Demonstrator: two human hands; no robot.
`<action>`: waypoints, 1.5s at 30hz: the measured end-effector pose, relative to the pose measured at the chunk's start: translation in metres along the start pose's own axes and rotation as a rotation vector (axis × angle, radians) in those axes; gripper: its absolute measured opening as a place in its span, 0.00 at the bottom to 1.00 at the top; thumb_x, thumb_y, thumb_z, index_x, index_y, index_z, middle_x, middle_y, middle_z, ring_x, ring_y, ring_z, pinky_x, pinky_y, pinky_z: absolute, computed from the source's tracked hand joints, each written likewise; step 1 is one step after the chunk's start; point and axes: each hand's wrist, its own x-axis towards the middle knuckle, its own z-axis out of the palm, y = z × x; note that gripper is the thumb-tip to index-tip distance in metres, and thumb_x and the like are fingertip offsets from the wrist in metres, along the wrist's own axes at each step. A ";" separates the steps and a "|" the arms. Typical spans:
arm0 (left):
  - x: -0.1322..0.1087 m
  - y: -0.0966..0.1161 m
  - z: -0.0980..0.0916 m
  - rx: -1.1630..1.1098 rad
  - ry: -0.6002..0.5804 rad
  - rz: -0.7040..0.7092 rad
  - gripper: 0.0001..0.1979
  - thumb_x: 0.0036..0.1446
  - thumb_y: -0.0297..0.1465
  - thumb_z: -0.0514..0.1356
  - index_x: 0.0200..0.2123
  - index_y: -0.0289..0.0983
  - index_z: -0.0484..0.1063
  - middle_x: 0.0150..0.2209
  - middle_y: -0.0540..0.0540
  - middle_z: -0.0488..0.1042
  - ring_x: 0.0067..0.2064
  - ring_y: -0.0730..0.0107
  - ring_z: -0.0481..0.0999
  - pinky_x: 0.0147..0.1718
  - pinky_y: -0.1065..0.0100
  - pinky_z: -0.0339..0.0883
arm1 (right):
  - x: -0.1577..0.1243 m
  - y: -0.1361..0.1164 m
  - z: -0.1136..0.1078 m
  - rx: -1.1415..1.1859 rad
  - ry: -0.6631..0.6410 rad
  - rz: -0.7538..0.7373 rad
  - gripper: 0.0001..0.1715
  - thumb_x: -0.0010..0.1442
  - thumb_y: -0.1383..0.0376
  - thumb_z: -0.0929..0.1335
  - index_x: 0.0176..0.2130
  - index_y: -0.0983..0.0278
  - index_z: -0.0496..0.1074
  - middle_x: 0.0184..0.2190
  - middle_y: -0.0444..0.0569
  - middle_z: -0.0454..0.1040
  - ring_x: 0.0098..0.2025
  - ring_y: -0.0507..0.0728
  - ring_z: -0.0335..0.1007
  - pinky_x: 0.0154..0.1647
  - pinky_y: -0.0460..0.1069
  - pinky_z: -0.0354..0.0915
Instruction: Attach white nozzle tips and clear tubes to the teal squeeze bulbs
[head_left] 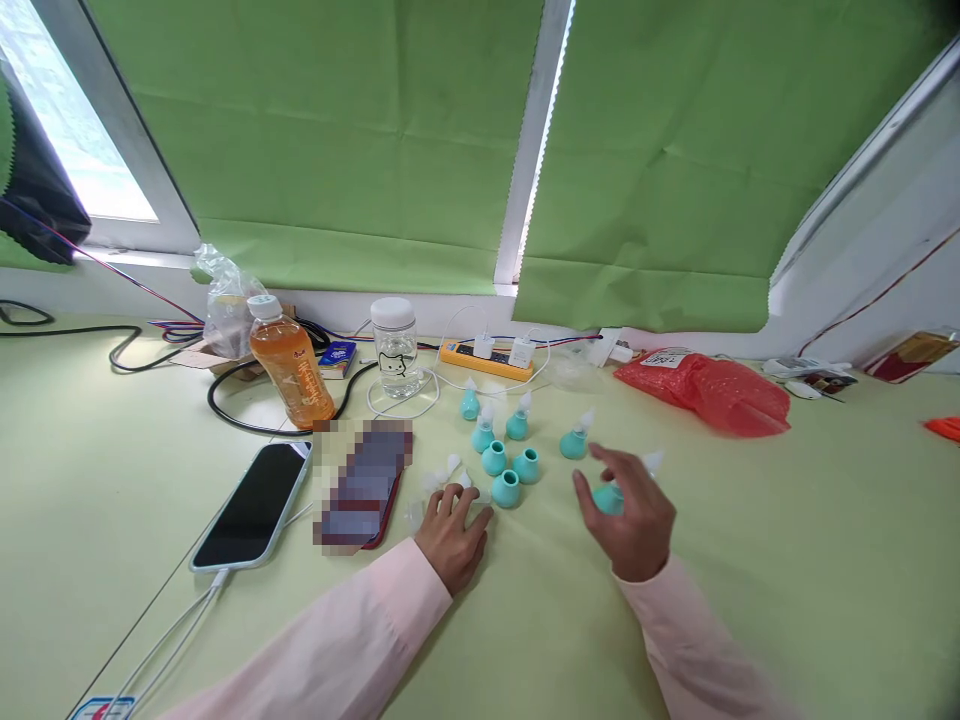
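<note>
Several small teal rubber bulbs stand on the pale green table, some with clear tips fitted [517,421] and some without [505,488]. My right hand [631,518] hovers just above the table with its fingers curled round one teal bulb with a clear tip [609,497]. My left hand [453,533] rests on the table, its fingers bent over loose clear tips [442,474] next to the open bulbs. Both sleeves are pale pink.
A phone [253,505] on a cable and a second blurred phone [362,485] lie to the left. Behind stand an orange drink bottle [291,363], a clear jar [394,346] and a yellow power strip [486,359]. A red plastic bag [709,389] lies at the right.
</note>
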 end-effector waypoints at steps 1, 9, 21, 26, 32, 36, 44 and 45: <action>0.000 0.000 0.000 -0.002 0.004 0.004 0.14 0.45 0.24 0.50 0.38 0.35 0.66 0.39 0.38 0.62 0.40 0.55 0.59 0.32 0.56 0.58 | 0.003 0.007 -0.004 -0.096 0.038 0.015 0.19 0.48 0.64 0.65 0.41 0.66 0.66 0.35 0.52 0.68 0.31 0.54 0.61 0.34 0.49 0.59; 0.002 0.003 -0.005 -0.074 0.088 0.036 0.13 0.47 0.24 0.50 0.38 0.34 0.65 0.37 0.39 0.64 0.38 0.58 0.60 0.31 0.58 0.60 | -0.008 0.034 -0.005 -0.160 -0.102 -0.057 0.09 0.51 0.70 0.62 0.33 0.65 0.70 0.29 0.51 0.66 0.31 0.55 0.58 0.28 0.49 0.60; 0.005 0.020 -0.029 -0.885 -0.043 -0.240 0.21 0.49 0.41 0.52 0.43 0.33 0.62 0.33 0.43 0.70 0.33 0.67 0.68 0.31 0.68 0.61 | -0.005 -0.058 -0.007 0.953 -0.395 0.273 0.07 0.44 0.68 0.68 0.28 0.64 0.66 0.25 0.45 0.65 0.26 0.51 0.63 0.18 0.43 0.65; 0.002 0.025 -0.017 -0.913 -0.217 -0.365 0.17 0.53 0.39 0.47 0.25 0.33 0.67 0.17 0.51 0.66 0.19 0.76 0.63 0.20 0.74 0.55 | -0.026 -0.052 0.015 0.969 -0.521 0.439 0.12 0.50 0.61 0.63 0.21 0.64 0.62 0.17 0.42 0.60 0.20 0.49 0.59 0.16 0.43 0.60; -0.003 0.026 -0.020 -0.716 -0.168 -0.274 0.14 0.54 0.36 0.46 0.29 0.35 0.67 0.21 0.49 0.68 0.23 0.72 0.66 0.22 0.73 0.55 | -0.036 -0.060 0.022 1.001 -0.734 0.771 0.24 0.53 0.51 0.56 0.16 0.63 0.56 0.11 0.39 0.53 0.14 0.48 0.51 0.14 0.44 0.52; -0.004 0.027 -0.029 -0.740 -0.121 -0.200 0.14 0.54 0.37 0.46 0.33 0.36 0.66 0.25 0.47 0.69 0.26 0.70 0.67 0.26 0.72 0.57 | -0.025 -0.061 0.026 1.065 -0.850 0.787 0.28 0.56 0.51 0.48 0.12 0.61 0.45 0.06 0.36 0.40 0.09 0.46 0.37 0.10 0.44 0.42; -0.007 0.033 -0.033 -0.840 -0.021 -0.458 0.12 0.56 0.35 0.43 0.33 0.37 0.62 0.22 0.50 0.66 0.24 0.72 0.65 0.24 0.72 0.56 | 0.030 -0.066 0.026 0.303 -0.571 -0.237 0.19 0.57 0.58 0.56 0.27 0.66 0.66 0.22 0.47 0.67 0.25 0.51 0.61 0.26 0.45 0.52; -0.007 0.033 -0.032 -0.857 -0.012 -0.469 0.12 0.56 0.35 0.43 0.32 0.37 0.62 0.21 0.50 0.66 0.24 0.72 0.65 0.23 0.72 0.55 | 0.035 -0.070 0.030 0.194 -0.572 -0.322 0.17 0.58 0.58 0.56 0.30 0.66 0.67 0.24 0.49 0.68 0.26 0.52 0.62 0.27 0.46 0.52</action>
